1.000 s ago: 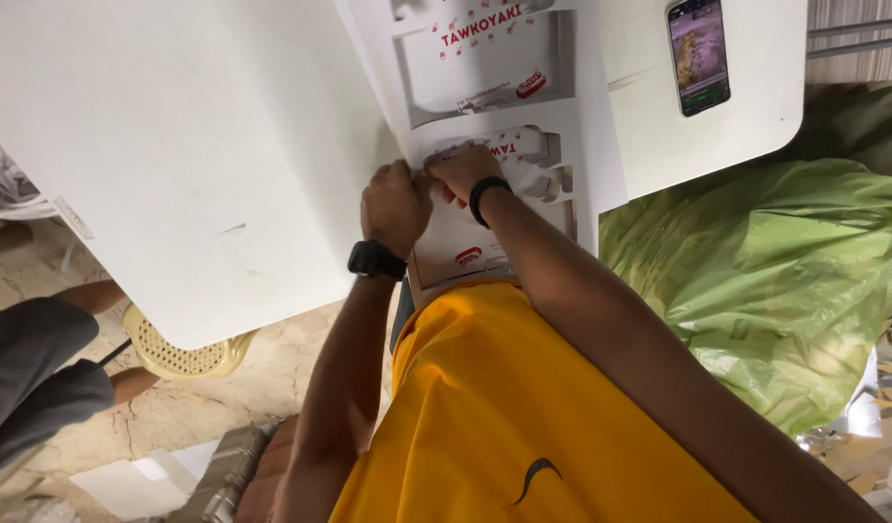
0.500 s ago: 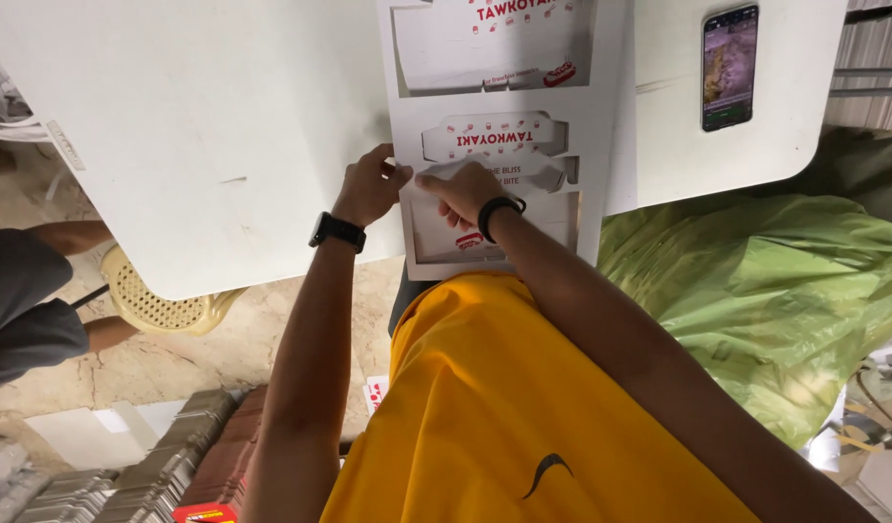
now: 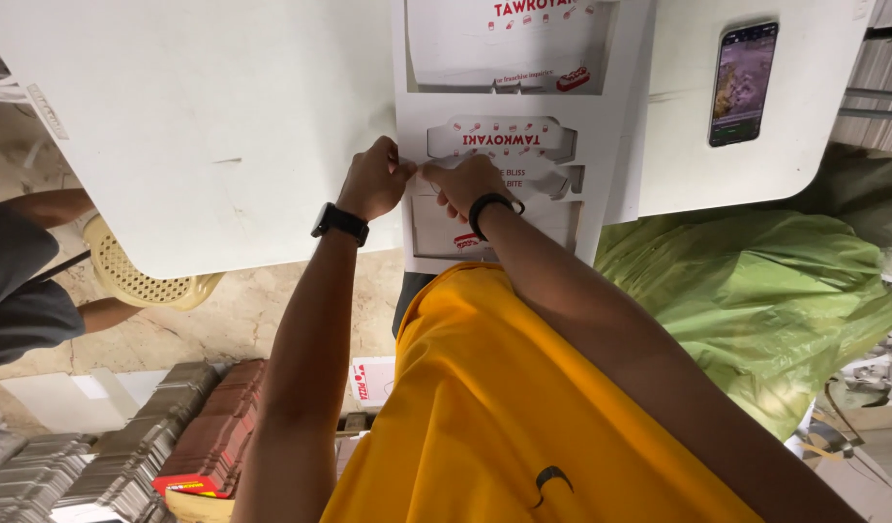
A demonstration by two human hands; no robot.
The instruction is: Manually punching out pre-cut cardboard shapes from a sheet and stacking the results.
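1. Carton blank [image 3: 509, 184]: flat white die-cut card w/ red print, lying on white table [image 3: 204, 126] at its near edge, part overhanging toward the person; more blanks of same kind lie beyond it, up-frame.
2. Left hand [image 3: 373, 182]: fingers curled, pinching left edge of blank; black watch on wrist.
3. Right hand [image 3: 465, 184]: fingers pressed down on a flap near blank's middle, thumb side touching left hand; closed on card, not spread; black band on wrist.
4. Step, as judged: folding or creasing a flap of the blank, early stage; card mostly flat, no box walls up yet.
5. Next move calls for: firm crease along score line; other hand pinning card so it doesn't slide off edge.
6. Around: phone [image 3: 744, 82], screen lit, on table to right, well apart from hands; green plastic sack [image 3: 755, 300] below table at right; stacks of flat cartons [image 3: 126, 455] on floor at left; another person's arm [image 3: 39, 208] at far left.
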